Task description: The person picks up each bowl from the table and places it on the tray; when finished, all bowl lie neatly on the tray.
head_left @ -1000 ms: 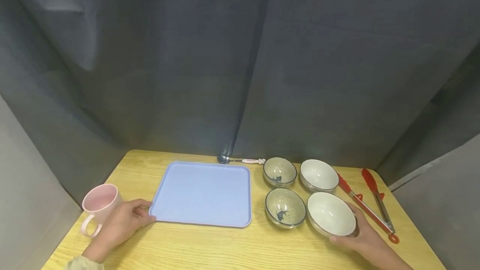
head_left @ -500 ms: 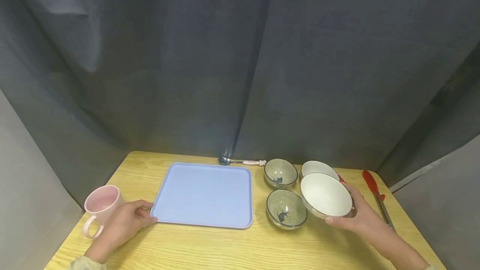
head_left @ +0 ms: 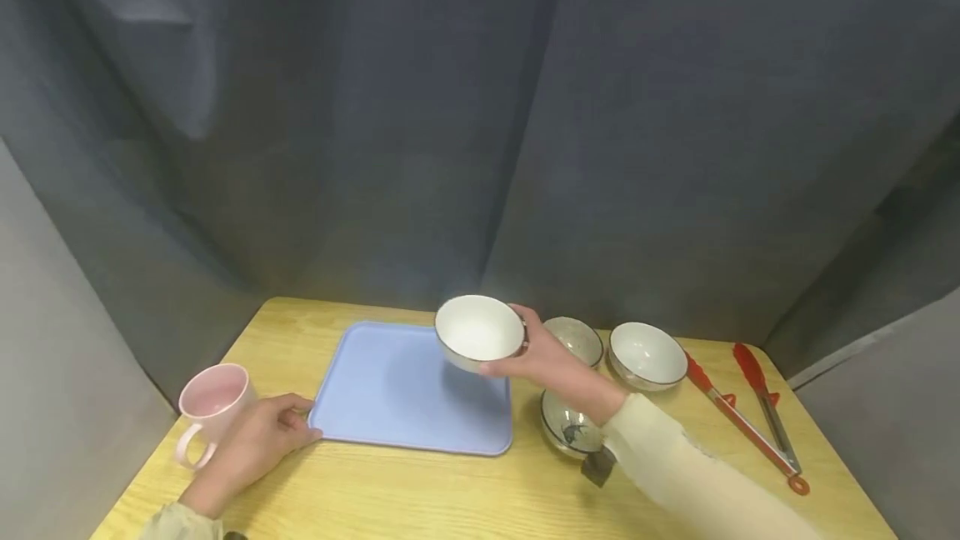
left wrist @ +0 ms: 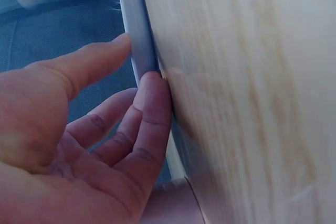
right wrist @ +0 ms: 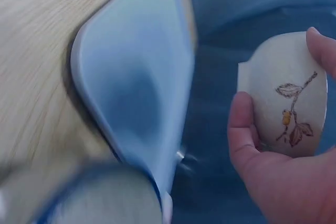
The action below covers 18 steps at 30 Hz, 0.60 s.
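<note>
My right hand (head_left: 546,361) holds a white bowl (head_left: 477,332) by its side, raised over the back right part of the blue tray (head_left: 405,411). In the right wrist view the bowl (right wrist: 286,90) shows a brown leaf sprig on its outside, with the thumb near the rim and a finger at the foot. Down at the tray's near left corner is my left hand (head_left: 262,440). Its thumb and fingertips pinch the tray's edge (left wrist: 140,30) in the left wrist view.
A pink mug (head_left: 213,402) stands beside the left wrist. Right of the tray are two speckled bowls (head_left: 573,340), partly behind the right arm, and another white bowl (head_left: 648,354). Red-tipped tongs (head_left: 750,432) lie at the far right. A dark curtain (head_left: 420,132) closes off the back.
My right hand has lifted the near white bowl from the right-hand group and carried it left over the tray. My left hand has stayed at the tray's corner.
</note>
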Tool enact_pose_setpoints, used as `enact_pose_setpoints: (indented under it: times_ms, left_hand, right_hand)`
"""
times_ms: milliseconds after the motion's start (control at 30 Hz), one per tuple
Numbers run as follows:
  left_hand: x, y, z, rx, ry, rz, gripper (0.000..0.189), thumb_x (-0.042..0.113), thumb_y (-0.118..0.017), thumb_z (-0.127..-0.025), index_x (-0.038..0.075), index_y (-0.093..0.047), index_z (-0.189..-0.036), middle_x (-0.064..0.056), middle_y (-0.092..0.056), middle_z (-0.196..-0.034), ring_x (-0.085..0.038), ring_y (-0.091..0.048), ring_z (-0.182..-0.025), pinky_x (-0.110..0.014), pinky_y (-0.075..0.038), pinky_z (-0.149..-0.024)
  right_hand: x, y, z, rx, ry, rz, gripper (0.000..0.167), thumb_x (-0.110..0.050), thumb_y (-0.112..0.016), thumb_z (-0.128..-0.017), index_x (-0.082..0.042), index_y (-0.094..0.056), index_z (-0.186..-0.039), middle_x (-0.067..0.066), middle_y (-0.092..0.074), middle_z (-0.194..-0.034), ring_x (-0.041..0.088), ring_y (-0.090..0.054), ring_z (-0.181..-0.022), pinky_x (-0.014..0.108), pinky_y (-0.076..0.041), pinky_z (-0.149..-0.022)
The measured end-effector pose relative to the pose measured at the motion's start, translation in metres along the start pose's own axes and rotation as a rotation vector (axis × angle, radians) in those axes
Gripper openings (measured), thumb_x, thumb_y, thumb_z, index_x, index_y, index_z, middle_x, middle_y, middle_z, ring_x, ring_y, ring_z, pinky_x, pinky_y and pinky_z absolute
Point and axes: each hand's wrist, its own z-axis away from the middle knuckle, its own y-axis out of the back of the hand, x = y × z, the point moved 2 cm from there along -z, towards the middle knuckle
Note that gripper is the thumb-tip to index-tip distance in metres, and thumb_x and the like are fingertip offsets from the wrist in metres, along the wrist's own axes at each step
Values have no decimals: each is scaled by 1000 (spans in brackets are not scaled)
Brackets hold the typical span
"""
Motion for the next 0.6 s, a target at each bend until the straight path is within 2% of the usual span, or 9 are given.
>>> enact_pose_setpoints:
  times_ms: [167, 300, 467, 600]
  left_hand:
    - [5, -2, -5, 10, -28, -3, 46, 22, -96, -87, 1, -79, -125, 7, -81, -85, -2, -70, -77, -24, -57, -75]
    - [6, -4, -5, 0, -31, 10, 46, 22, -95, -88, 0, -79, -125, 6, -80, -84, -2, -67, -75, -24, -55, -72]
    - [1, -6, 1, -12, -14, 11, 44, 21, -95, -88, 1, -79, -124, 7, -77, -83, -1, -64, -74, -23, -54, -71]
    - [0, -4, 3, -6, -22, 25, 43, 19, -94, -88, -1, -78, -123, 6, -77, -82, -1, -65, -73, -23, -55, -71]
  right_hand:
    - [12, -42, -47, 29, 6, -19, 122, -33, -101, -83, -10, -24, -175, 22, -46, -171, 37, -53, -155, 57, -44, -129]
    - [17, -74, -75, 58, 6, -34, 124, -33, -102, -81, -6, -24, -174, 22, -49, -169, 36, -56, -152, 56, -43, -130]
    - [18, -108, -95, 39, 32, -12, 124, -33, -102, -80, 0, -24, -171, 25, -51, -165, 36, -58, -148, 54, -45, -128]
    - [16, -123, -103, 20, 32, -27, 124, -32, -101, -81, -1, -21, -171, 25, -51, -164, 37, -56, -148, 55, -44, -128]
